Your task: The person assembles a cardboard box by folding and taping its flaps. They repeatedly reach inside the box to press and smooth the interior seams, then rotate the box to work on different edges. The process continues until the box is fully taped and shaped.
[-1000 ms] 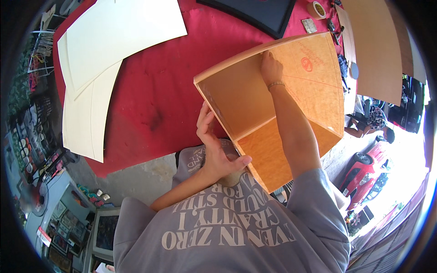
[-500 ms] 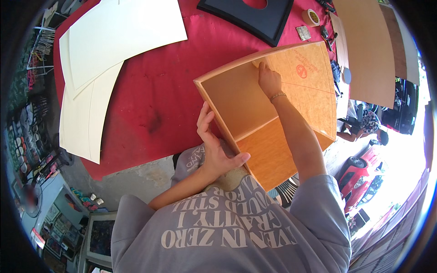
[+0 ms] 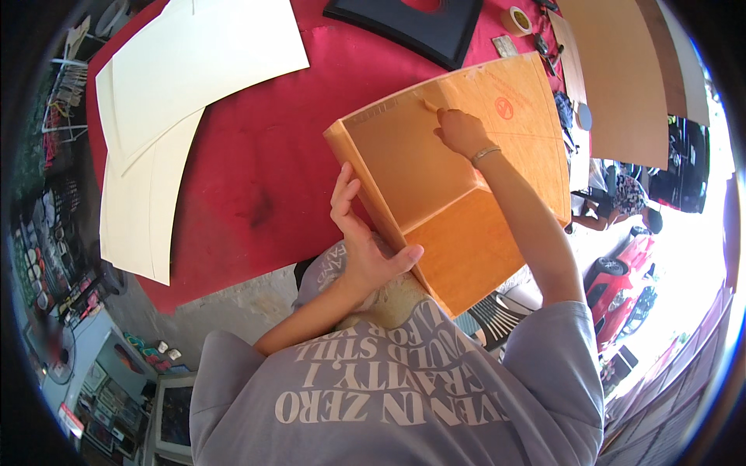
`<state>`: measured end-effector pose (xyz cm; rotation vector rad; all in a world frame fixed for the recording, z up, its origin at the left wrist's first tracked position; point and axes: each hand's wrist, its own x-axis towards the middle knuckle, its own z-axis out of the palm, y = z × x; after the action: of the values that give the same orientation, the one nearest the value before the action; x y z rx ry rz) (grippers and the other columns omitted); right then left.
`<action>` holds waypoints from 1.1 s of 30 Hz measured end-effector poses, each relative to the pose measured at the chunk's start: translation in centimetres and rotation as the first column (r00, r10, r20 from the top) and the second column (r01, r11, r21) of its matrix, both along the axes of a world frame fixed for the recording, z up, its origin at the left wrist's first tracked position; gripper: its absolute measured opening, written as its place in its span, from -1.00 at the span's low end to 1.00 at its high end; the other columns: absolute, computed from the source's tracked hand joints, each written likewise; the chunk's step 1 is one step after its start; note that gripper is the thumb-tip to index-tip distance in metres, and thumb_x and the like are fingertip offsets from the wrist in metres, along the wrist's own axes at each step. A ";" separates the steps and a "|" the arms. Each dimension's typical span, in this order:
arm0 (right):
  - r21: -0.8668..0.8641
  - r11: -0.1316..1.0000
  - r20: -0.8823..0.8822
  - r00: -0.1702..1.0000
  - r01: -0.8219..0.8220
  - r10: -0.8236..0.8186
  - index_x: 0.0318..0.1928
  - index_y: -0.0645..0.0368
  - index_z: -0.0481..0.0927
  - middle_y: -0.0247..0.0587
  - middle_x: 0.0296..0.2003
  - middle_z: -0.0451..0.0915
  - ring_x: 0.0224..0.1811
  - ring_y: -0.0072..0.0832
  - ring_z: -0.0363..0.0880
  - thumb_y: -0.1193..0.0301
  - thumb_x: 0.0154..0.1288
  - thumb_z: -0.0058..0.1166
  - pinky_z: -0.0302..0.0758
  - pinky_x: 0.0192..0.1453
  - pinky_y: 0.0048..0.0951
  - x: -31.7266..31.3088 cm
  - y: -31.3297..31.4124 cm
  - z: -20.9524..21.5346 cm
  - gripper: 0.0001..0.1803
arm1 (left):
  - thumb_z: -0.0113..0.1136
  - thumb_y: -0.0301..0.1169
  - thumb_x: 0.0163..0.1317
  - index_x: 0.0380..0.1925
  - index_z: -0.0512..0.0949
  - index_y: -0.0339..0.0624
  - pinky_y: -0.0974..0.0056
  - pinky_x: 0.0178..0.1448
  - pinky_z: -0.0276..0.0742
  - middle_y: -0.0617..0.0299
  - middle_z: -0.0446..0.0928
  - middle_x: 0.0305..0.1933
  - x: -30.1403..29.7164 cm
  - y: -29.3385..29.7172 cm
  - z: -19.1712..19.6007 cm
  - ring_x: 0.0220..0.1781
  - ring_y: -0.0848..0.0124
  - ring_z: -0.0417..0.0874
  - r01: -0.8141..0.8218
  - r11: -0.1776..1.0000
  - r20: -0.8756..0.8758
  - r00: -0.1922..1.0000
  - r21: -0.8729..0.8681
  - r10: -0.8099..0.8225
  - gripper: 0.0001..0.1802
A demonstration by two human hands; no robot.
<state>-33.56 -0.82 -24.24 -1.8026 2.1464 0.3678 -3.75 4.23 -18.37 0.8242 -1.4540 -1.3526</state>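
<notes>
An open orange-brown wooden box (image 3: 474,256) leans tilted between my lap and the table, its hollow facing me. My left hand (image 3: 365,252) holds its left side, the fingers spread along the outer wall and the thumb at the edge. Inside, my right hand (image 3: 464,133) is closed in a pinch near the far inner corner. A small pale tan piece (image 3: 430,105) sticks out from its fingertips against the inner wall; its kind is unclear. Faint pale marks show along the far inner wall. A round red stamp marks the right panel.
Red cloth covers the table (image 3: 256,163). Large cream sheets (image 3: 202,62) lie at the left, a black frame (image 3: 412,27) at the far side. A tape roll (image 3: 516,21) and tools lie at the far right, beside brown boards (image 3: 614,85). Another person (image 3: 622,202) is farther right.
The box has shifted slightly left and away from me, and tilted a little. My right hand has moved slightly toward me along the inner corner; my left hand keeps its hold.
</notes>
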 end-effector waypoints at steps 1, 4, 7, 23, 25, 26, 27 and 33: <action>0.070 0.997 -0.004 1.000 0.010 -0.010 -0.01 0.21 0.53 0.08 -0.26 0.71 -0.26 0.05 0.72 0.27 0.44 0.06 0.65 -0.13 0.04 0.0 0.1 1.9 -0.72 | 0.56 0.14 0.00 0.48 -0.07 -0.21 -0.14 0.65 -0.08 -0.29 -0.12 0.61 0.0 0.1 -0.1 0.67 -0.09 -0.06 0.002 1.000 -0.006 1.000 0.001 -0.002 0.29; 0.090 0.994 0.066 0.996 0.056 -0.062 0.01 0.20 0.54 0.10 -0.33 0.70 -0.27 0.08 0.71 0.26 0.49 -0.01 0.62 -0.14 0.07 0.2 1.4 8.3 -0.72 | 0.54 0.15 0.03 0.48 -0.07 -0.23 -0.12 0.65 -0.07 -0.29 -0.11 0.61 0.0 0.1 -0.5 0.67 -0.08 -0.06 0.005 1.000 -0.021 1.000 -0.008 -0.006 0.27; 0.165 0.986 0.133 0.991 0.013 -0.036 -0.01 0.17 0.58 0.09 -0.32 0.70 -0.25 0.07 0.70 0.24 0.53 -0.06 0.60 -0.13 0.07 0.7 3.6 12.7 -0.71 | 0.51 0.16 0.07 0.48 -0.07 -0.26 -0.11 0.66 -0.08 -0.29 -0.10 0.61 0.0 0.1 -0.9 0.66 -0.09 -0.04 0.020 1.000 -0.049 0.999 -0.018 -0.021 0.25; 0.246 0.461 0.547 0.515 -0.853 0.660 -0.13 0.10 0.74 -0.12 -0.16 0.78 -0.09 -0.18 0.77 0.19 0.40 0.18 0.67 -0.03 -0.10 10.1 7.2 -2.8 -0.74 | 0.33 0.21 0.26 0.52 0.01 -0.30 -0.08 0.65 0.02 -0.19 0.03 0.63 -1.7 3.3 2.7 0.65 0.00 0.10 -0.184 0.961 0.021 0.983 0.208 0.184 0.13; 0.179 0.504 0.481 0.522 -0.845 0.704 -0.19 0.08 0.76 -0.11 -0.19 0.78 -0.12 -0.18 0.79 0.14 0.38 0.21 0.68 -0.08 -0.10 10.7 8.4 -4.6 -0.72 | 0.35 0.20 0.25 0.52 0.03 -0.29 -0.08 0.64 0.04 -0.17 0.07 0.62 -1.8 3.2 2.8 0.64 0.00 0.13 -0.204 0.958 0.021 0.979 0.200 0.204 0.12; 0.228 0.509 0.433 0.555 -0.830 0.710 -0.23 0.08 0.78 -0.11 -0.20 0.79 -0.14 -0.18 0.79 0.12 0.36 0.22 0.69 -0.11 -0.10 10.9 8.9 -5.4 -0.71 | 0.36 0.19 0.24 0.52 0.04 -0.29 -0.08 0.64 0.05 -0.16 0.09 0.62 -1.8 3.2 2.8 0.64 0.00 0.14 -0.212 0.957 0.019 0.977 0.196 0.213 0.13; 0.172 0.511 0.449 0.529 -0.842 0.720 -0.22 0.07 0.79 -0.11 -0.18 0.79 -0.12 -0.19 0.80 0.19 0.38 0.20 0.70 -0.11 -0.11 11.1 9.2 -6.1 -0.75 | 0.38 0.19 0.23 0.52 0.04 -0.28 -0.07 0.64 0.05 -0.15 0.10 0.61 -1.9 3.2 2.8 0.64 0.00 0.15 -0.222 0.955 0.013 0.975 0.196 0.224 0.13; 0.277 0.560 0.459 0.620 -0.781 0.636 -0.16 0.08 0.80 -0.14 -0.12 0.80 -0.02 -0.23 0.80 0.35 0.42 0.11 0.72 -0.07 -0.16 12.7 9.7 -6.0 -0.79 | 0.40 0.18 0.21 0.53 0.09 -0.27 -0.05 0.67 0.04 -0.06 0.13 0.62 -2.1 3.7 3.3 0.65 0.07 0.14 -0.248 0.935 0.014 0.967 0.253 0.253 0.12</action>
<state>-20.82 8.91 -30.27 -2.1708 0.8851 0.6538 -5.82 7.90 -15.07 1.1186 -1.1289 -1.3607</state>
